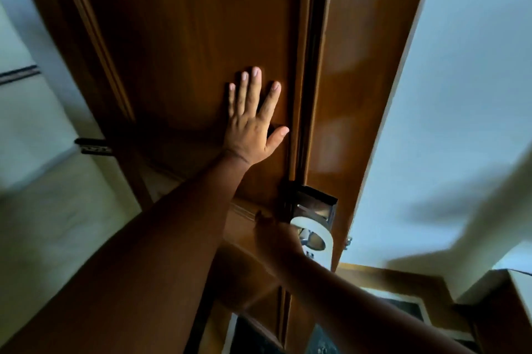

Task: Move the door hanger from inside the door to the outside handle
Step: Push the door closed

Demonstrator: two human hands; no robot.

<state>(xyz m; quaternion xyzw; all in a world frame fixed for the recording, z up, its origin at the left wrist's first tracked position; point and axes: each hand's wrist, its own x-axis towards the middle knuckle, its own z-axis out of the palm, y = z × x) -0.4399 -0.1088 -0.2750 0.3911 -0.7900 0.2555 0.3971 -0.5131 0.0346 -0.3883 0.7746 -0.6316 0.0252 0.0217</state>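
**Hanger at the handle, door braced**

Here, a glossy brown wooden door is seen from close up, its edge lying near the frame of the same wood. The left hand is laid flat against the panel with the fingers spread, so its grip is wide and nothing is held in it; the door appears to be steadied or pushed by it. Lower down, the right hand is placed just beside the white card door hanger, whose rounded loop is seen around a dark metal handle, below a dark lock plate. The right hand is in shadow and blurred, and it cannot be told whether its grip is closed on the hanger or merely touching it. Which face of the door is shown cannot be settled from this view either.

The hanger is judged to be light, thin and somewhat flexible, probably card or thin plastic. It is likely to bend or crease if squeezed hard, and the narrow band around the hole could tear if it is dragged sideways against the handle. It would best be taken by the flat body below the loop, pinched between thumb and fingers, and guided along the handle so that the loop is not strained. A smooth surface may be slippery, so a firm but gentle pinch is advised.
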